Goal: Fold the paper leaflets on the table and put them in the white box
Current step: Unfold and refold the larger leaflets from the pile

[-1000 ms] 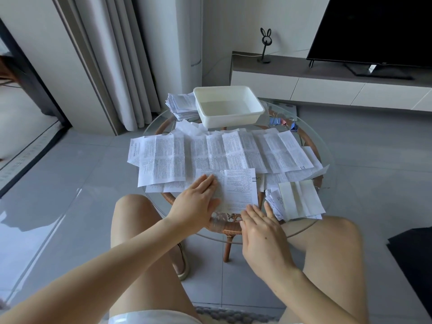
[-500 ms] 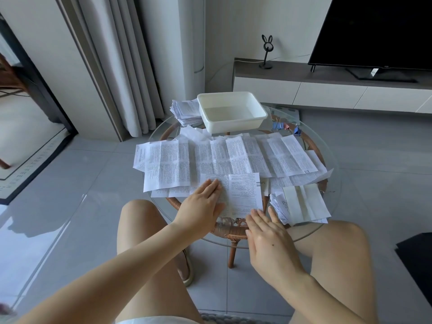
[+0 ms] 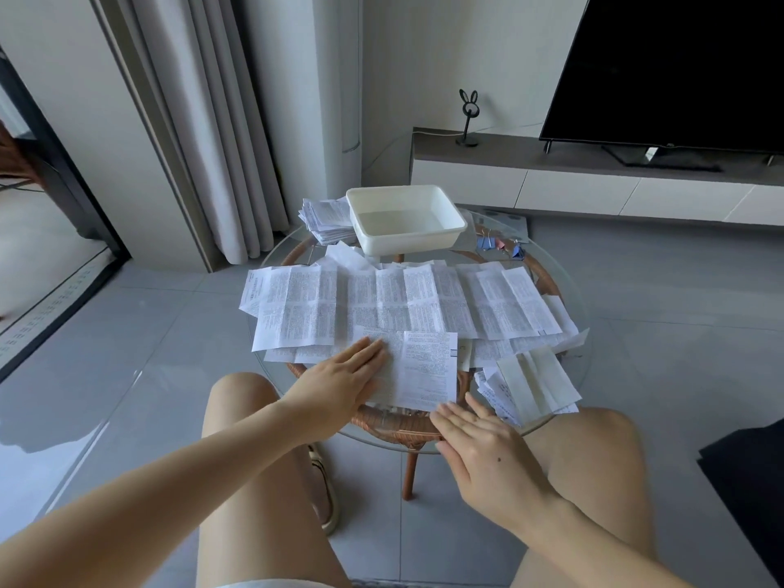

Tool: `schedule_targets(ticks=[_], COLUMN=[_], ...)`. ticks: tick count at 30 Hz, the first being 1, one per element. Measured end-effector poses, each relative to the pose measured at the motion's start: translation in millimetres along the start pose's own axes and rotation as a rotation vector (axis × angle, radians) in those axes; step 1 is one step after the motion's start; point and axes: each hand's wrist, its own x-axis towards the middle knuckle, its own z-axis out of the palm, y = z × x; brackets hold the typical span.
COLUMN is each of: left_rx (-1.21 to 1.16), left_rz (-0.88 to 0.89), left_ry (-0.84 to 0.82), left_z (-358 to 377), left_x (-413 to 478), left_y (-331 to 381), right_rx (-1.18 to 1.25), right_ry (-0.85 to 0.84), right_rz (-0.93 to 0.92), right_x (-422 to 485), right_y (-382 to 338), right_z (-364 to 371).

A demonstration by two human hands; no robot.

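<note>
A printed paper leaflet [image 3: 426, 369] lies at the near edge of the round glass table [image 3: 572, 290]. My left hand [image 3: 339, 386] presses flat on the leaflet's left part, fingers straight. My right hand [image 3: 483, 447] lies flat at the table's near rim, its fingertips at the leaflet's lower right corner. Several unfolded leaflets [image 3: 382, 303] are spread in a row across the middle of the table. The white box [image 3: 405, 218] stands at the far side, with nothing seen inside it.
A stack of leaflets [image 3: 324, 220] lies left of the box. A pile of folded papers [image 3: 530, 386] sits at the table's near right. Coloured binder clips [image 3: 498, 246] lie right of the box. My bare knees flank the table's rattan base.
Both hands stay flat at the near leaflet, with barely any shift. The camera has tilted upward slightly.
</note>
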Motion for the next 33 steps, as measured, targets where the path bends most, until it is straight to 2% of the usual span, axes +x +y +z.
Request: schedule_targets(ticks=[6,10,13,16,18,22,25,27,28,30,31,33], left_rx=[0.122,0.203,0.164,-0.024,-0.134,-0.087,-0.219,-0.418,-0.645,-1.283,-1.516,-1.684], left_rz=[0.04,0.125,0.206,0.133,0.035,-0.025,-0.099,-0.246,-0.35,-0.515,-0.579,-0.68], left_ry=[-0.037,0.105,0.265,0.332,0.365,0.507,0.615,0.657,0.618,0.472,0.377,0.217], left_z=[-12.9,-18.9,-23.5,-24.2,-21.6,-26.8,-56.3,-78.9,-88.6,-103.6,-105.4,-99.4], left_x=[-14.1,-13.8,-14.3,-18.3,-17.3,-6.4,-4.7,-3.8,-4.7,-6.2,-6.1,-6.7], left_y=[-10.1,-5.5,0.0,24.7,38.3,36.5,31.9,28.9,26.5,23.6,23.9,25.4], right_rx=[-0.081,-0.324,-0.43,-0.362,-0.269,-0.024,0.097,0.158,0.152,0.069,0.041,0.012], right_ry=[0.009,-0.066,-0.101,-0.081,0.014,0.166,0.265,0.341,0.386,0.446,0.419,0.232], right_rz=[-0.033,-0.154,-0.274,-0.243,-0.173,-0.117,-0.043,0.087,0.117,0.064,-0.007,-0.177], right_x=[15.1,40.4,50.4,62.6,75.5,95.4,107.8,117.4,120.2,119.9,114.6,95.8], right_y=[8.0,7.0,1.1,2.5,0.4,-10.8,-7.7,6.4,11.6,11.4,6.4,-8.8], right_z=[-9.4,-18.6,-15.8,-15.3,-17.4,-27.5,-51.6,-73.2,-84.2,-97.0,-96.7,-83.6])
